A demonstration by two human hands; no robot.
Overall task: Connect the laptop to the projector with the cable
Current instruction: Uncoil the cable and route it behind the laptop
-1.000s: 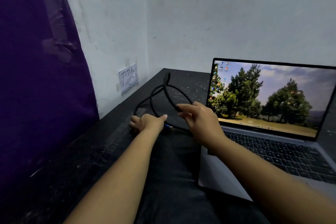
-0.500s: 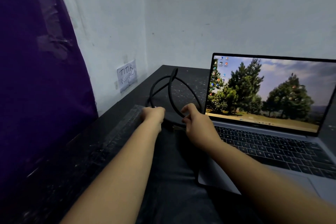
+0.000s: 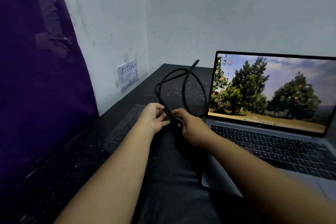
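Between the two hands, a black cable is being gripped near its plug end. The right hand is being held closed on it, thumb and forefinger pinching the dark connector, where a small pale metal tip is just being made out. The left hand is being held palm-inward beside it, fingers loosely spread and uncurled; they are being kept just beside the cord, and whether they are touching it cannot be told.

From the pinch, the cable is being carried upward in loose, crossing loops. It is being seen as round, matte black and fairly thick, stiff enough that the coils are being held up in the air above the table. Its far free end is being shown sticking up against the pale wall, ending in a slightly thicker moulded tip.

Just right of the loops, an open grey laptop is being rested on the dark speckled table, its screen lit with a wallpaper of trees and a column of icons. One loop is being seen overlapping the screen's left edge.

Further left, a taped paper note reading "TITIK" is being displayed on the wall, beside a purple cloth. Both bare forearms are being extended over a dark-clothed lap.
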